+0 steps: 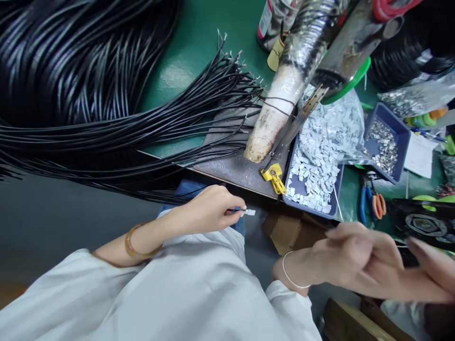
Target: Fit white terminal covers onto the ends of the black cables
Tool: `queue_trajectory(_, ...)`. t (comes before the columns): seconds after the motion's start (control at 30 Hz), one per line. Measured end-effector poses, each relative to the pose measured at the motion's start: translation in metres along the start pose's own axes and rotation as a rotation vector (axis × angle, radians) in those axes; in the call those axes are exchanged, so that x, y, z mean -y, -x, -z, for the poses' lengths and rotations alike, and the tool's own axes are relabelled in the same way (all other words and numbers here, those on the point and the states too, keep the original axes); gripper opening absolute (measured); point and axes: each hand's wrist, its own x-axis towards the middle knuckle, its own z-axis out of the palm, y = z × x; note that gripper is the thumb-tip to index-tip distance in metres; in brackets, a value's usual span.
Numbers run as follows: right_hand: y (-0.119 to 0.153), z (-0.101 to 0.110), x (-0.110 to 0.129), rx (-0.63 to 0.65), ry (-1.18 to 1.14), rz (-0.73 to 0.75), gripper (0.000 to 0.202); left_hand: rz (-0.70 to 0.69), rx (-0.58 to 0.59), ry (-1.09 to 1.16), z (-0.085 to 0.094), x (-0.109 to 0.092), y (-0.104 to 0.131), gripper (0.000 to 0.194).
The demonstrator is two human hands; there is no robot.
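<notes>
My left hand (213,208) pinches a thin black cable (234,210) near its end, below the table edge. A small white tab (250,212) sticks out past the fingertips at the cable's end; how it is joined is too small to make out. Off to the right is my right hand (366,260), raised, with fingers apart and nothing visible in it. Close to it stands a blue-grey tray (310,208) with many small white pieces (316,175). A yellow hand tool (273,179) lies at the tray's left side.
Black cables (170,113) with stripped ends spread over the green table (185,71). A wrapped tube (273,113) lies across them. Farther right are a bin of metal parts (382,147), pliers (371,201) and a black fan-like device (423,225). A cardboard box (287,232) sits below.
</notes>
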Motion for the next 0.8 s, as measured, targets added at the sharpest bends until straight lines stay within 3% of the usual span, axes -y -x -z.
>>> queue_trajectory(0.07, -0.006, -0.010, -0.004, -0.126, -0.011, 0.016, 0.030, 0.007, -0.076, 0.008, 0.003, 0.005, 0.007, 0.011)
queue_trajectory(0.17, -0.020, -0.026, -0.031, 0.172, 0.165, -0.035, 0.017, -0.010, -0.361, -0.061, 0.013, 0.011, 0.011, 0.015)
queue_trajectory(0.27, -0.035, -0.036, -0.060, 0.259, 0.330, 0.040, 0.017, 0.011, -0.653, -0.362, 0.028, 0.019, 0.005, 0.016)
queue_trajectory(0.33, -0.043, -0.041, -0.070, 0.328, 0.386, 0.093, 0.015, 0.052, -0.703, -0.509, 0.038, 0.027, -0.003, 0.015)
queue_trajectory(0.4, -0.050, -0.047, -0.070, 0.391, 0.459, 0.131, 0.014, 0.048, -0.730, -0.506, 0.047, 0.035, -0.013, 0.014)
queue_trajectory(0.53, -0.056, -0.051, -0.061, 0.479, 0.670, 0.214, 0.013, 0.032, -0.921, -0.229, 0.058, 0.049, -0.030, 0.013)
queue_trajectory(0.6, -0.057, -0.049, -0.058, 0.500, 0.746, 0.260, 0.010, 0.013, -1.074, 0.049, 0.061, 0.049, -0.033, 0.011)
queue_trajectory(0.67, -0.058, -0.046, -0.060, 0.510, 0.771, 0.285, 0.009, -0.033, -1.146, 0.362, 0.063, 0.043, -0.031, 0.013)
queue_trajectory(0.73, -0.058, -0.043, -0.065, 0.516, 0.739, 0.285, 0.010, -0.079, -1.063, 0.644, 0.062, 0.031, -0.022, 0.017)
queue_trajectory(0.8, -0.056, -0.042, -0.069, 0.481, 0.651, 0.262, 0.011, -0.058, -0.801, 0.873, 0.057, 0.018, -0.010, 0.016)
